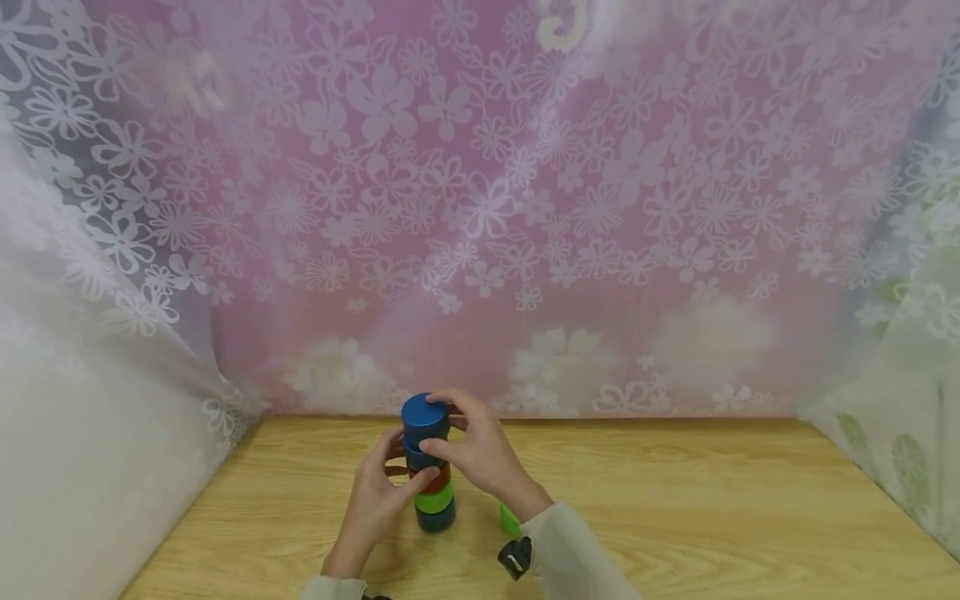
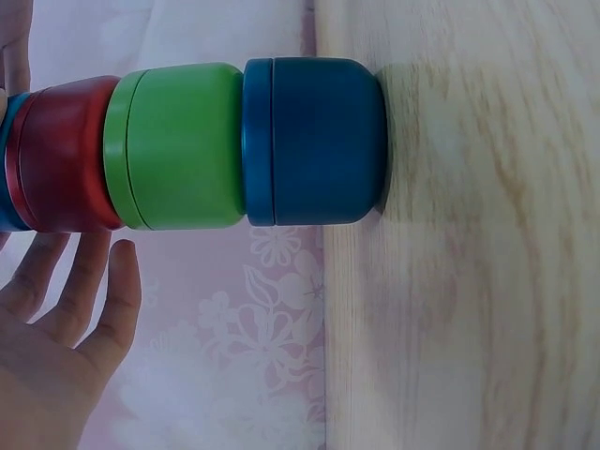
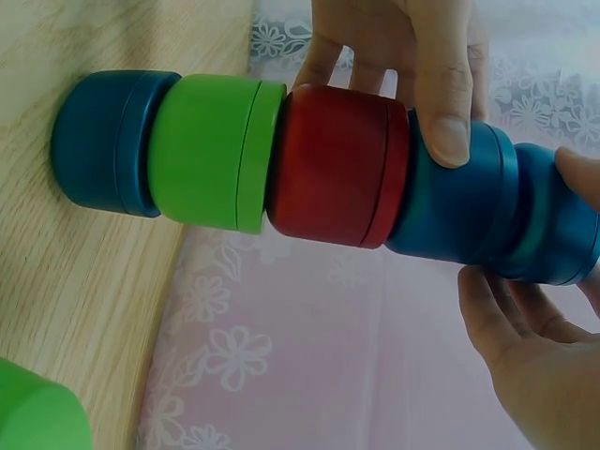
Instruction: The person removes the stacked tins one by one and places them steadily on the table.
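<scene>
From the head view I see a stack of jars [image 1: 430, 467] on the tabletop [image 1: 675, 517] — my right hand [image 1: 480, 454] grips the top blue jar [image 1: 425, 417], my left hand [image 1: 378, 496] pinches the blue one beneath. Right wrist view: five stacked — three blue, one red, one green — lids shut, contents hidden; a loose green jar [image 3: 37, 412] nearby.

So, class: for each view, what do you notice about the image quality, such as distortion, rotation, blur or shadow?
Head view: wide-angle bending curves the table edge and the curtain sides, and the curtain top is hazy. Left wrist view: turned sideways, the stack of jars lies horizontal and casts a soft shadow on the wood. Right wrist view: also sideways, with the near right hand slightly soft.
</scene>
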Demonstrator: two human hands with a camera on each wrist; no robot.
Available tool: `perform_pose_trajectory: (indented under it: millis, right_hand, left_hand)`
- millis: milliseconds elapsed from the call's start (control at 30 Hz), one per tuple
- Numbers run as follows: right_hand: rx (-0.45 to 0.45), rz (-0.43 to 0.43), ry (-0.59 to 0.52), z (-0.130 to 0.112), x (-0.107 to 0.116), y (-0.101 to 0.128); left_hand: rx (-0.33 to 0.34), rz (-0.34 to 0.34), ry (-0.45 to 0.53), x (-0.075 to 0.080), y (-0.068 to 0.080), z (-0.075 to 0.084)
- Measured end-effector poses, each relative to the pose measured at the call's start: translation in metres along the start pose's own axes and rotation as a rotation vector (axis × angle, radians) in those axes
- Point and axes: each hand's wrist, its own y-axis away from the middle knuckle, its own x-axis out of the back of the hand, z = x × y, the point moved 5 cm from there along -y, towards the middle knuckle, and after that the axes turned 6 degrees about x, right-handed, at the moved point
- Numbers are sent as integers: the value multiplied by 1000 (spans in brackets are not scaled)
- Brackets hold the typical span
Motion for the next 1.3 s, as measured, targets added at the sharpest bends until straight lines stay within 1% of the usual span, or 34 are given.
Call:
perform_pose_trajectory:
  millis: [133, 400, 633, 767, 900, 1167, 1300]
  right_hand:
    - [-5, 10, 5, -1, 4, 1]
    - [-3, 9, -7, 1, 7, 3]
    - [31, 22, -11, -3, 13, 3]
    - [23, 25, 7, -3, 16, 5]
    - [11, 27, 12, -2, 19, 8]
    - [21, 22, 1, 3, 25, 12]
    - [20, 16, -7, 4, 29, 14]
  left_hand:
    - [-2, -5, -7, -1, 0, 1]
    - [22, -11, -4, -1, 2, -1]
    - [6, -4, 5, 0, 0, 0]
    - [4, -3, 2, 0, 0, 0]
    - [15, -9, -8, -1, 1, 0]
    - [48, -9, -10, -1, 2, 0]
    - [44, -11, -3, -1, 2, 1]
